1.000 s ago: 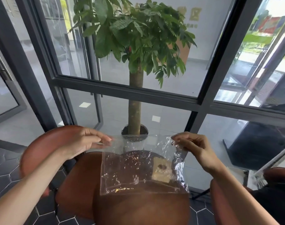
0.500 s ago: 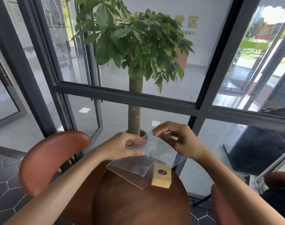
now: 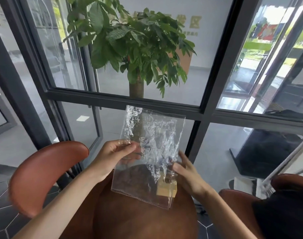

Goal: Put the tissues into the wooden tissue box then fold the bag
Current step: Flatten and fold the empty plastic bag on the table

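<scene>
a person's two bare hands hold a clear plastic bag (image 3: 152,149) upright above a round brown desk (image 3: 143,219). the bag is crinkled and stands taller than it is wide; its top edge reaches up in front of the dark window frame (image 3: 123,99), and its bottom edge hangs just over the desk's far part. the left hand (image 3: 116,156) has its grip clenched on the bag's left edge about halfway down, thumb on the near face and fingers behind the film. the right hand (image 3: 185,171) is at the bag's right edge lower down, thumb pressed to the plastic and fingers spread; whether this grip is truly pinching the bag or only resting against it cannot be told, as the hand is blurred.

the wooden tissue box (image 3: 166,188) sits on the desk at its far right, seen through the lower right corner of the bag, which stands in the way of a clear look at it. no tissues can be made out.

a reddish-brown chair (image 3: 43,171) curves around the desk on the left, and part of another chair (image 3: 237,204) shows at the right. beyond the glass stands a potted tree (image 3: 135,54) with broad green leaves, its trunk partly hidden behind the bag. dark hexagonal floor tiles (image 3: 0,204) show at the near left.
</scene>
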